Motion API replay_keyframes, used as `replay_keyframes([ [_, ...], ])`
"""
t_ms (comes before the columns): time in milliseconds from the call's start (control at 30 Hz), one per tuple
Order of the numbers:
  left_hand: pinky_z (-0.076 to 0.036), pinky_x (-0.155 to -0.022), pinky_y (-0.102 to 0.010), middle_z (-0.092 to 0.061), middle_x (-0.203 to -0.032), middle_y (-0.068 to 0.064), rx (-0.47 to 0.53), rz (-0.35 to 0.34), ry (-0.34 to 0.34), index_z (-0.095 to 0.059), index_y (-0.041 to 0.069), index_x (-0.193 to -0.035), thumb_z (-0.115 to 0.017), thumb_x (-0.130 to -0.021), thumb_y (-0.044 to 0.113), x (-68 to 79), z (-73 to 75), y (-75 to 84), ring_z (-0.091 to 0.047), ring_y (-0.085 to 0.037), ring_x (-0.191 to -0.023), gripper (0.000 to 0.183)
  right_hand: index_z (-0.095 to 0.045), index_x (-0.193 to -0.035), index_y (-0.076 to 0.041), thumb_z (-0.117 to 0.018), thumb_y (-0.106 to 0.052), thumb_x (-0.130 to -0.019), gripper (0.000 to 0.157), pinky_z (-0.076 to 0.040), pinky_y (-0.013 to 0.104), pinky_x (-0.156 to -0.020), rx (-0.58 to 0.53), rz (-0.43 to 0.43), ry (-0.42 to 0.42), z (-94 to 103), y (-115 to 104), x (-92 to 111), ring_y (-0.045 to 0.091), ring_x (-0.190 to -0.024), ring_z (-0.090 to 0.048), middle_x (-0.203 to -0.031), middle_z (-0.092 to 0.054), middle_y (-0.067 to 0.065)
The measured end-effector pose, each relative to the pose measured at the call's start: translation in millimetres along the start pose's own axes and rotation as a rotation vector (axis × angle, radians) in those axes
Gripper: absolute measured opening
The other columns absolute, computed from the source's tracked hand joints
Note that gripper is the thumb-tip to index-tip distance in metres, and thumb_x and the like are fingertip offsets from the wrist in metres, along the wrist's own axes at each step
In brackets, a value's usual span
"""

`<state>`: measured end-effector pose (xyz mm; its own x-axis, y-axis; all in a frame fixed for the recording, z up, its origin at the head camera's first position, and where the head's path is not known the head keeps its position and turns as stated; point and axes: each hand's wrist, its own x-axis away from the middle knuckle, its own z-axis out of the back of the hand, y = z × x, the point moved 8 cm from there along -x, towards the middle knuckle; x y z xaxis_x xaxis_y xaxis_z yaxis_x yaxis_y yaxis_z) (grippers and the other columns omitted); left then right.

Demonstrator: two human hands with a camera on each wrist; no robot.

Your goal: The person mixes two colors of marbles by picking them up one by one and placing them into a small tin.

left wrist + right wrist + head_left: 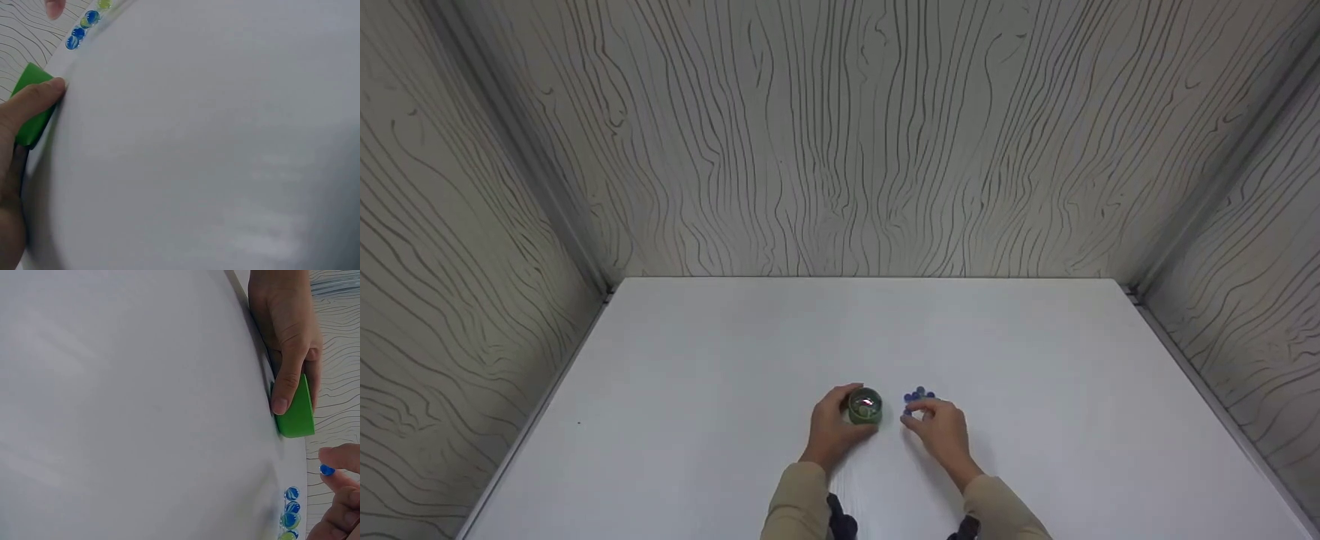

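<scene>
Watching remotely, I see the left hand [831, 429] curled round the cup [865, 409] on the worktop [720, 375], likely to keep it steady, while the right hand [945, 432] pinches a marble [327, 470] near the other marbles [290, 520], presumably grouped for easy reach.

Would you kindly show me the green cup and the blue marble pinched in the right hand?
Green cup [298, 415], right wrist view: outer wall.
Blue marble [327, 470], right wrist view: its exposed side.
</scene>
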<state>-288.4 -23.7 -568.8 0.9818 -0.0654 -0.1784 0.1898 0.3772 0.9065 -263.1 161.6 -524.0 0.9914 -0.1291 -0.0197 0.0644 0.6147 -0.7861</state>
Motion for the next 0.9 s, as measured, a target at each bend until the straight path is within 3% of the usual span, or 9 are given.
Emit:
replay_keyframes([
  [433, -0.049, -0.108, -0.041, -0.067, -0.123, -0.002, -0.013, -0.006, 0.018, -0.06, 0.014, -0.127, -0.085, -0.067, 0.013, 0.5, 0.0, 0.7, -0.061, -0.022, -0.12, 0.064, -0.075, -0.093, -0.003, -0.074, -0.01, -0.079, 0.015, -0.031, 0.016, -0.05, 0.001, 0.024, -0.003, -3.8, -8.6, -0.9, 0.01, -0.063, -0.043, -0.067, -0.054, 0.001],
  [900, -0.05, -0.108, -0.038, -0.066, -0.124, -0.003, -0.016, -0.031, 0.019, -0.059, 0.015, -0.127, -0.083, -0.07, 0.015, 1.1, 0.2, 1.6, -0.062, -0.022, -0.12, 0.062, -0.075, -0.089, -0.002, -0.075, -0.01, -0.076, 0.015, -0.028, 0.016, -0.047, -0.013, 0.068, 0.012, -4.5, -15.5, -2.0, 0.007, -0.054, -0.038, -0.058, -0.046, -0.004],
])
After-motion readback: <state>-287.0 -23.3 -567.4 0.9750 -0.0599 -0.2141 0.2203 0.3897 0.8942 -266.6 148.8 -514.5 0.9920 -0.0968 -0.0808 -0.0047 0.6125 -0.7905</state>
